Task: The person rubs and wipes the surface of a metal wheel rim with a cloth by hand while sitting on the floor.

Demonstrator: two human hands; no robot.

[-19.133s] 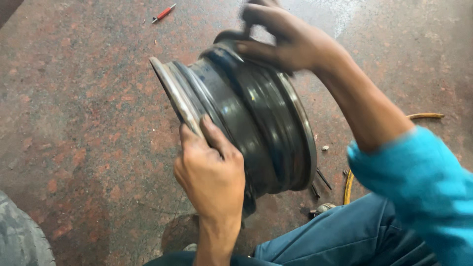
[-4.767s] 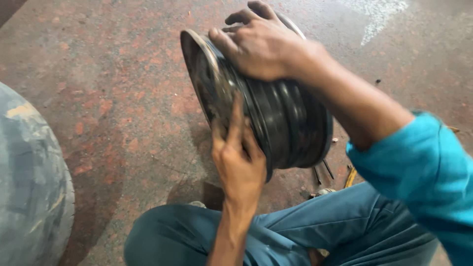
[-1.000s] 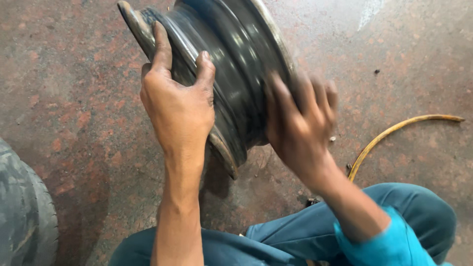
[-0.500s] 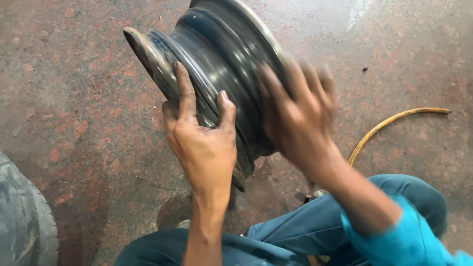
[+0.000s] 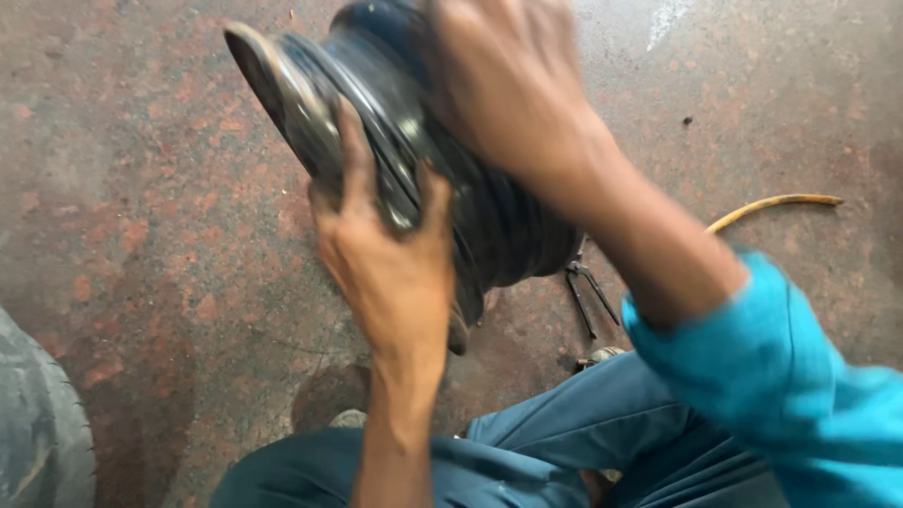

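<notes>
A dark steel wheel rim [image 5: 376, 150] is held on edge in the upper middle of the frame, above the reddish stone floor [image 5: 141, 188]. The left hand [image 5: 390, 254] is clasped on its near flange, fingers spread over the barrel. The right hand [image 5: 508, 85], blurred, is laid over the top; its grip cannot be told. Pliers [image 5: 588, 292] and a yellow hose [image 5: 771, 202] lie at the right, a tyre [image 5: 38, 423] at lower left.

Place: you're in a tyre or wheel repair workshop.
Floor [image 5: 141, 188]: bare, stained reddish stone, grimy.
Tyre [image 5: 38, 423]: worn tread at your 8 o'clock.
Pliers [image 5: 588, 292]: lying at 3 o'clock.
Hose [image 5: 771, 207]: yellow, at 2 o'clock.
Wheel rim [image 5: 376, 122]: bare steel, at 12 o'clock.
</notes>
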